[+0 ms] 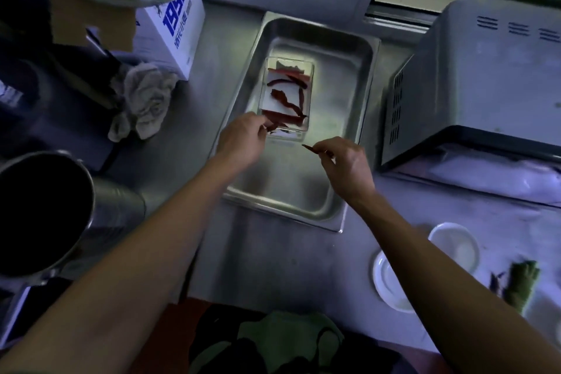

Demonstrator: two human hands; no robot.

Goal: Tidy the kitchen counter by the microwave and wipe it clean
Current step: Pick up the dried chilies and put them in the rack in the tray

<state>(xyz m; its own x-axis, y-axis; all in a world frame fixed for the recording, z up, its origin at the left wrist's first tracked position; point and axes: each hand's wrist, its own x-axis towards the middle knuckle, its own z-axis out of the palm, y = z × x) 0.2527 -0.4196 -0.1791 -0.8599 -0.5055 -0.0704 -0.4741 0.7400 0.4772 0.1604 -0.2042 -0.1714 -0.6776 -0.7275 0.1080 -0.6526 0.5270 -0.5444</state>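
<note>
I see the steel tray (352, 118) on the counter (273, 258), left of the microwave (473, 82), long axis running away from me, tilted slightly right at the far end. Clear container (309, 94) sits in the tray's far-left part, same axis, holding dried red chili strips (288, 100) lying mostly crosswise. Left hand (243, 140) at the container's near-left corner, fingers curled, pinching a chili piece (272, 128). Right hand (346, 164) over the tray's middle, thumb and forefinger pinching a chili sliver (308, 147), tip pointing left. Crumpled rag (145, 100) left of the tray, apart from it.
</note>
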